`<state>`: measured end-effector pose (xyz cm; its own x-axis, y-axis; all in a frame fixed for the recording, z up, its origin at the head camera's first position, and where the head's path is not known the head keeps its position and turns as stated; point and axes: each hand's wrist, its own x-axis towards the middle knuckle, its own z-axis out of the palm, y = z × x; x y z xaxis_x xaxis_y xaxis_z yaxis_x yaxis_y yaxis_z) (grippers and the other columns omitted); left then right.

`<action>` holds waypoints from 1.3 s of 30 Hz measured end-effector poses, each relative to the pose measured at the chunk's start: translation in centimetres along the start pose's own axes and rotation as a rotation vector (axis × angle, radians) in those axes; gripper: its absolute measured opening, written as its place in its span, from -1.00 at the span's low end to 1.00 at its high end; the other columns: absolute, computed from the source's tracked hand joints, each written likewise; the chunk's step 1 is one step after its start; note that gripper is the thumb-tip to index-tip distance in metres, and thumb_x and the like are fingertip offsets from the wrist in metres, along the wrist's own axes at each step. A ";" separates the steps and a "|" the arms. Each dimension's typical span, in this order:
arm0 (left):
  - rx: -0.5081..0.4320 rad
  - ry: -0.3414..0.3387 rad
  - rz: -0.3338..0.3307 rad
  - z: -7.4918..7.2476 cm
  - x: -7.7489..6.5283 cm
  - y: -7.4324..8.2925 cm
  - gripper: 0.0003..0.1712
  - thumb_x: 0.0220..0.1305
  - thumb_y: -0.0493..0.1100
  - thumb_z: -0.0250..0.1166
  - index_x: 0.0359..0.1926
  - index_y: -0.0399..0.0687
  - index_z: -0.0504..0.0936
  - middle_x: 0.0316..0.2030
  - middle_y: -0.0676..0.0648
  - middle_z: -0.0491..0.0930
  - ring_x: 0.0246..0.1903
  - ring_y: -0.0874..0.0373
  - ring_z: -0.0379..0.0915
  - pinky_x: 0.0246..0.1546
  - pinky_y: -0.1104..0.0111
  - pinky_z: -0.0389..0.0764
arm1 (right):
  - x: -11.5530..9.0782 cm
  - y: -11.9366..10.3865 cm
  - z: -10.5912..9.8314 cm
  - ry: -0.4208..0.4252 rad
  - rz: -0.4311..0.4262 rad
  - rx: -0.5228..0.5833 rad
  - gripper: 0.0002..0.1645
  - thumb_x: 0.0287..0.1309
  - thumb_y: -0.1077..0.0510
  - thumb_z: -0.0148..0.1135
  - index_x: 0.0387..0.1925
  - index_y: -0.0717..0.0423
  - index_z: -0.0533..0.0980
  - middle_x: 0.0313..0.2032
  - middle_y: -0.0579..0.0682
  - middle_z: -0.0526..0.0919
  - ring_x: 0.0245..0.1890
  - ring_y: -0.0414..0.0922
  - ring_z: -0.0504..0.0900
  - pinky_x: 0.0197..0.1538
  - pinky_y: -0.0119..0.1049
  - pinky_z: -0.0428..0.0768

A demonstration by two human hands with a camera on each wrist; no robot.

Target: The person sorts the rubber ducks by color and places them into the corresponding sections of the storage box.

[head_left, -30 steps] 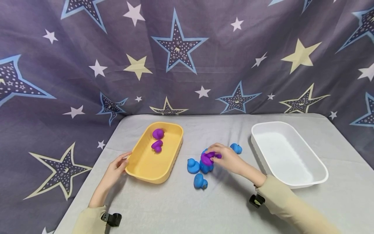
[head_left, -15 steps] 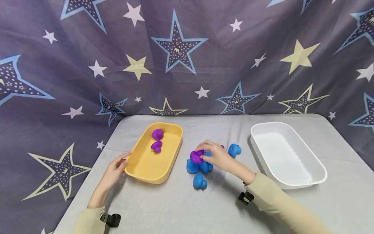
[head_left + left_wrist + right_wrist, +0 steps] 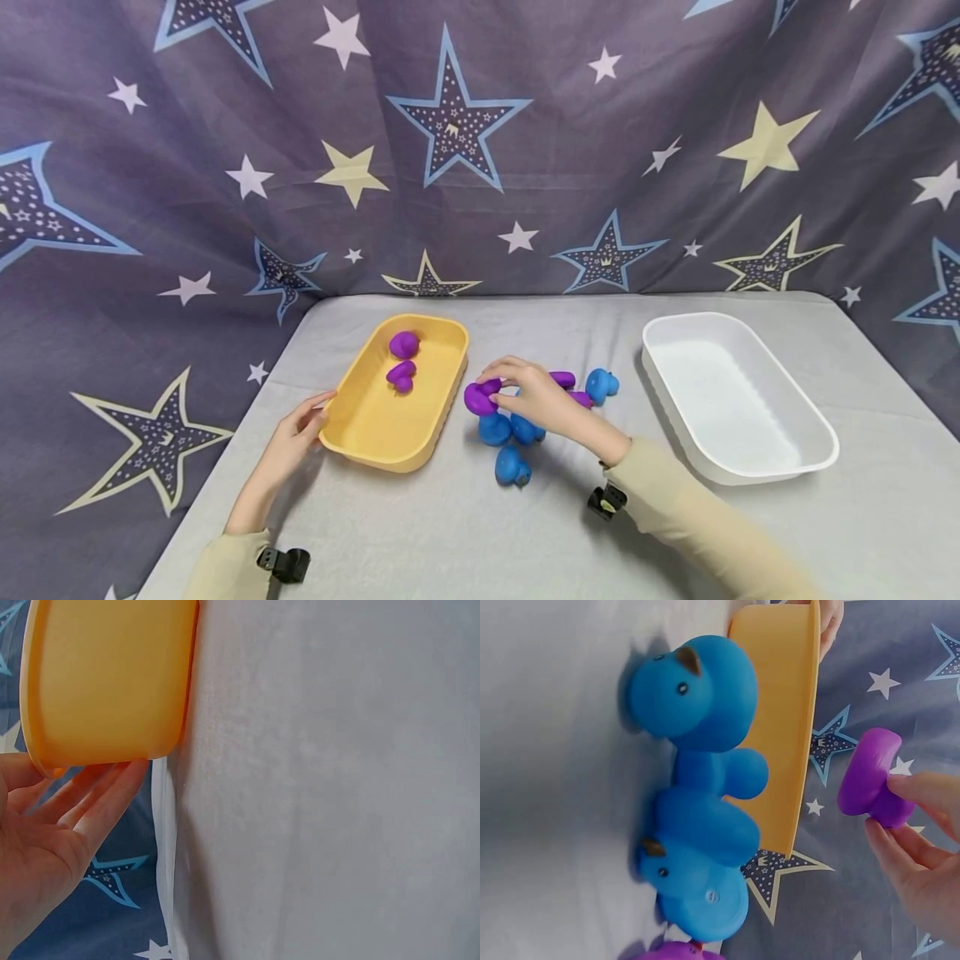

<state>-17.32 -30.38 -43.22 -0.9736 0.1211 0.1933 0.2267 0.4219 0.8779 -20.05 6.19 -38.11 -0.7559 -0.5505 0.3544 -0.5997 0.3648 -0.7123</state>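
Note:
My right hand (image 3: pixel 528 393) pinches a purple rubber duck (image 3: pixel 480 398) between thumb and fingertips, held above the blue ducks. In the right wrist view the purple duck (image 3: pixel 871 776) is up off the table. My left hand (image 3: pixel 295 433) touches the near left corner of the yellow tray (image 3: pixel 431 446). The left wrist view shows its fingers (image 3: pixel 105 799) fairly straight against the tray's outer wall. Inside that tray lie two purple ducks, one farther back (image 3: pixel 404 344) and another purple duck (image 3: pixel 402 377) nearer.
Several blue ducks (image 3: pixel 512 467) lie on the grey cloth in mid-table. One blue duck (image 3: pixel 602 386) sits farther right, beside purple ducks (image 3: pixel 562 379) partly hidden by my right hand. A white tray (image 3: pixel 817 442) stands at right. A star-patterned curtain (image 3: pixel 480 233) hangs behind.
My right hand has moved left with the purple duck, from over the blue ducks towards the yellow tray. More purple ducks now show behind it. The left hand stays at the tray.

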 end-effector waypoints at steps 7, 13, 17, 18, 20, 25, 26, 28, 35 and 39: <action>0.006 -0.002 -0.008 -0.1 0.0 0.1 -0.60 0.32 -0.31 -0.08 0.13 -0.46 0.26 -0.19 -0.48 0.44 -0.36 0.33 0.46 -0.45 0.46 0.53 | 1.1 -0.5 0.7 0.005 -0.010 0.029 -0.74 0.00 0.37 0.18 -0.18 0.24 0.54 -0.14 0.08 0.53 -0.08 -0.06 0.48 -0.04 -0.27 0.48; 0.011 -0.002 0.000 -0.1 0.0 0.2 -0.60 0.32 -0.31 -0.08 0.12 -0.46 0.26 -0.18 -0.49 0.44 -0.36 0.33 0.46 -0.45 0.45 0.54 | 1.9 -0.8 1.3 0.007 0.002 0.077 -0.73 0.01 0.37 0.17 -0.16 0.26 0.53 -0.14 0.11 0.51 -0.08 -0.04 0.48 -0.04 -0.32 0.48; 0.012 -0.001 0.002 -0.1 0.1 0.2 -0.60 0.32 -0.30 -0.08 0.12 -0.46 0.26 -0.19 -0.49 0.44 -0.37 0.34 0.46 -0.46 0.45 0.54 | 2.5 -0.9 1.6 0.000 0.021 0.118 -0.72 0.02 0.37 0.17 -0.16 0.26 0.53 -0.14 0.12 0.51 -0.07 -0.04 0.47 -0.05 -0.33 0.48; 0.011 -0.002 0.002 -0.1 0.1 0.2 -0.60 0.32 -0.30 -0.08 0.12 -0.46 0.26 -0.19 -0.49 0.44 -0.37 0.34 0.46 -0.46 0.45 0.54 | 2.6 -0.9 1.7 -0.002 0.020 0.127 -0.72 0.02 0.37 0.16 -0.16 0.27 0.53 -0.14 0.12 0.52 -0.07 -0.03 0.47 -0.05 -0.32 0.48; 0.010 -0.002 0.001 -0.1 0.1 0.2 -0.60 0.32 -0.30 -0.08 0.12 -0.46 0.26 -0.19 -0.49 0.44 -0.37 0.34 0.46 -0.46 0.45 0.54 | 2.8 -1.0 2.0 -0.003 0.017 0.139 -0.73 0.02 0.38 0.16 -0.16 0.27 0.53 -0.14 0.12 0.52 -0.08 -0.03 0.47 -0.04 -0.27 0.49; 0.007 -0.004 0.000 0.0 0.1 0.2 -0.60 0.32 -0.31 -0.09 0.12 -0.47 0.26 -0.19 -0.49 0.44 -0.37 0.33 0.46 -0.46 0.45 0.54 | 3.5 -1.1 2.6 -0.004 0.013 0.149 -0.73 0.02 0.38 0.15 -0.16 0.27 0.52 -0.16 0.11 0.52 -0.10 -0.05 0.49 -0.05 -0.29 0.49; 0.007 -0.004 0.000 0.0 0.1 0.2 -0.60 0.32 -0.31 -0.09 0.12 -0.47 0.26 -0.19 -0.49 0.44 -0.37 0.33 0.46 -0.46 0.46 0.54 | 3.6 -1.1 2.8 -0.002 0.011 0.148 -0.73 0.01 0.38 0.15 -0.17 0.27 0.52 -0.16 0.10 0.52 -0.11 -0.05 0.49 -0.06 -0.32 0.49; 0.009 -0.002 -0.001 0.0 0.1 0.2 -0.60 0.32 -0.31 -0.09 0.12 -0.47 0.26 -0.20 -0.49 0.44 -0.38 0.34 0.46 -0.47 0.46 0.53 | 3.8 -1.1 3.0 0.002 0.012 0.148 -0.73 0.01 0.38 0.15 -0.18 0.28 0.53 -0.17 0.10 0.52 -0.13 -0.06 0.50 -0.07 -0.36 0.49; 0.038 0.013 0.003 0.0 0.0 0.1 -0.62 0.32 -0.32 -0.08 0.11 -0.46 0.28 -0.26 -0.42 0.47 -0.44 0.31 0.44 -0.52 0.40 0.53 | 4.4 -1.2 3.9 0.003 0.031 0.145 -0.73 -0.03 0.42 0.14 -0.19 0.30 0.53 -0.19 0.12 0.53 -0.14 -0.04 0.50 -0.07 -0.29 0.50; 0.047 0.017 -0.001 0.0 0.0 0.1 -0.62 0.31 -0.32 -0.08 0.11 -0.46 0.29 -0.29 -0.37 0.48 -0.46 0.30 0.43 -0.53 0.37 0.53 | 4.6 -1.1 4.5 0.010 0.035 0.136 -0.72 -0.05 0.42 0.15 -0.20 0.31 0.53 -0.18 0.12 0.53 -0.13 -0.04 0.50 -0.09 -0.36 0.50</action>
<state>-17.30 -30.33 -43.18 -0.9740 0.1058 0.2005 0.2267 0.4637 0.8565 -21.71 -0.12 -38.44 -0.7789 -0.5313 0.3332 -0.5319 0.2782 -0.7998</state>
